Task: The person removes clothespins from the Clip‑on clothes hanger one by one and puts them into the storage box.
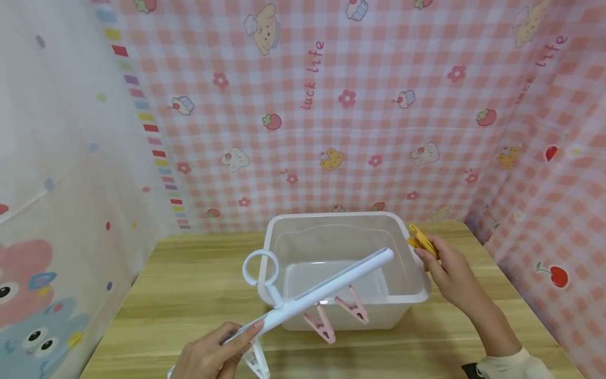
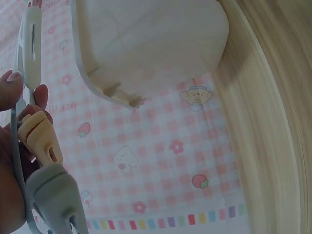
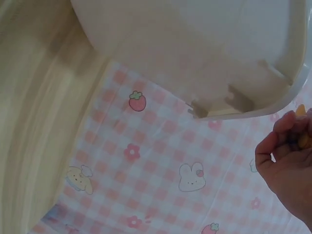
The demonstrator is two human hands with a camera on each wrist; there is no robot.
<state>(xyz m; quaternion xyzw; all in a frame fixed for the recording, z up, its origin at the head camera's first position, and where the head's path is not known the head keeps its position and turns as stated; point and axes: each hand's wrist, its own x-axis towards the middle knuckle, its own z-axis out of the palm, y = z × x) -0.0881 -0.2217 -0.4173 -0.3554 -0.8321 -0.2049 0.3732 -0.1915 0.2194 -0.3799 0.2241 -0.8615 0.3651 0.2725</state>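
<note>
My left hand (image 1: 210,352) grips one end of a pale blue clip hanger (image 1: 331,284), which slants up to the right across the front of a bin. A round ring hook (image 1: 261,252) rises from its bar. Two pink clips (image 1: 322,326) dangle under the bar, and a white clip (image 1: 257,360) hangs close to my left fingers. In the left wrist view, a peach-coloured clip (image 2: 41,139) and a greyish clip (image 2: 56,195) show beside the hand. My right hand (image 1: 452,273) pinches a yellow clip (image 1: 423,241) at the bin's right rim; fingers partly hide it in the right wrist view.
The translucent white bin (image 1: 379,317) stands on a wood-grain table (image 1: 189,284), near its back edge. Behind it hangs a pink checked cloth (image 1: 379,131), with more patterned cloth (image 1: 558,210) along the right side and a white sheet (image 1: 71,158) on the left.
</note>
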